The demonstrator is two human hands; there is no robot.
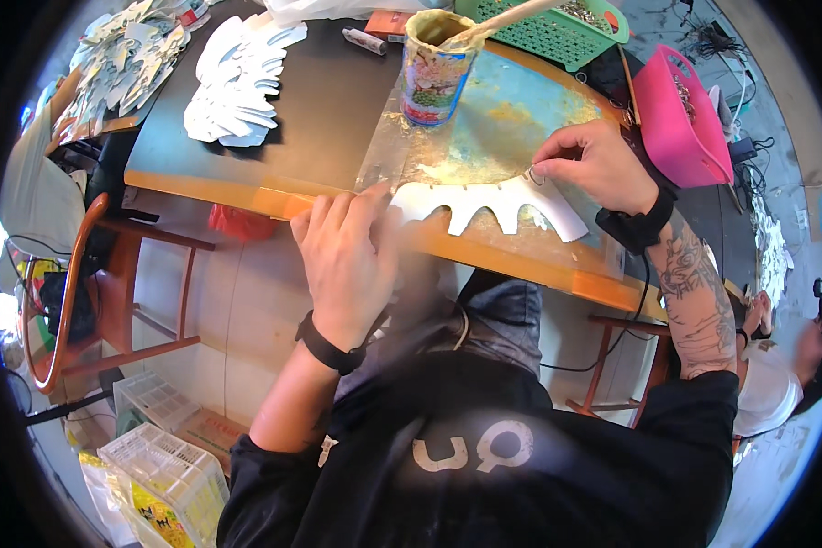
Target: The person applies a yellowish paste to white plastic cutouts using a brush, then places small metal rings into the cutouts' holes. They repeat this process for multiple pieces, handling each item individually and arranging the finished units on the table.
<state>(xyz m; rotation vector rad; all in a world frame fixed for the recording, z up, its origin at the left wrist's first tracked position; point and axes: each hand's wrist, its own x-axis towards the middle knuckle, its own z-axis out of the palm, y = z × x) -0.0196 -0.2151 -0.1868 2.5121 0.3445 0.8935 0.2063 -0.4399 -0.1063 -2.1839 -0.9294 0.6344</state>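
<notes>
A white cut-out piece (484, 196) with a row of pointed tabs lies along the table's front edge. My right hand (603, 169) is over its right end, thumb and forefinger pinched on a small metal ring (536, 174) that touches the piece's upper edge. At the left end is my left hand (342, 256), fingers stretched out, the thumb side smeared by motion. Whether its fingertips touch the piece cannot be made out. Behind the piece stands a tin (434, 82) crusted with yellowish paste, a wooden stick (507, 20) leaning out of it.
Stacked white pieces (237, 87) lie on the dark table (315, 119); another large pile (128, 68) is farther left. A green basket (553, 41) and a pink basket (671, 123) hold small metal parts. A wooden chair (110, 301) stands left. Someone sits at far right.
</notes>
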